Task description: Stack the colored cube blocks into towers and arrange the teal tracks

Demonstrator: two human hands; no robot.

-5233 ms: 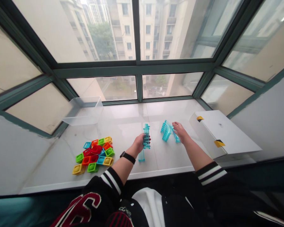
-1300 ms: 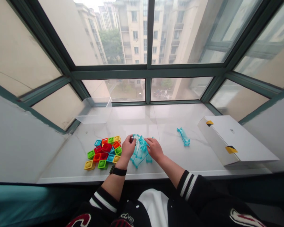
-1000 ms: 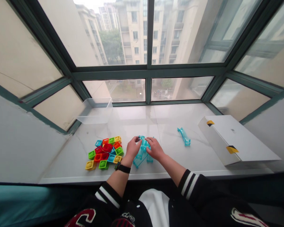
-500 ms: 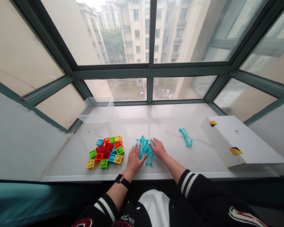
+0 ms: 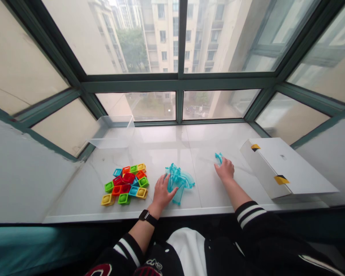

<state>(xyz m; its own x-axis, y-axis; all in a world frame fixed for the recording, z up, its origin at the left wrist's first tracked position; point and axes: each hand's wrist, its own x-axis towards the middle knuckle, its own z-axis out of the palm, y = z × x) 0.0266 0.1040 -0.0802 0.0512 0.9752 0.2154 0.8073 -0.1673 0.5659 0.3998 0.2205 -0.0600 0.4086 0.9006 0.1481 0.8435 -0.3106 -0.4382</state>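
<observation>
My left hand (image 5: pixel 161 190) lies with its thumb spread away from its fingers, at the left edge of a cluster of translucent blue plastic pieces (image 5: pixel 180 179). Some of that cluster is under the fingers. Farther right, my right hand (image 5: pixel 225 169) has its fingers curled over a separate translucent blue plastic piece (image 5: pixel 218 156). Only the far end of this piece shows; the hand hides the rest. Left of my left hand is a group of colourful square plastic blocks (image 5: pixel 128 178) in red, orange, yellow, green and blue.
A clear plastic bin (image 5: pixel 112 142) stands at the back left by the window. On the right sits a white box (image 5: pixel 293 165) with yellow-and-black tabs. The white marble-look sill (image 5: pixel 158 143) ends at a front edge near my body.
My right hand has left the blue cluster and moved right onto the separate blue piece. My left hand stays by the cluster. The view has shifted slightly.
</observation>
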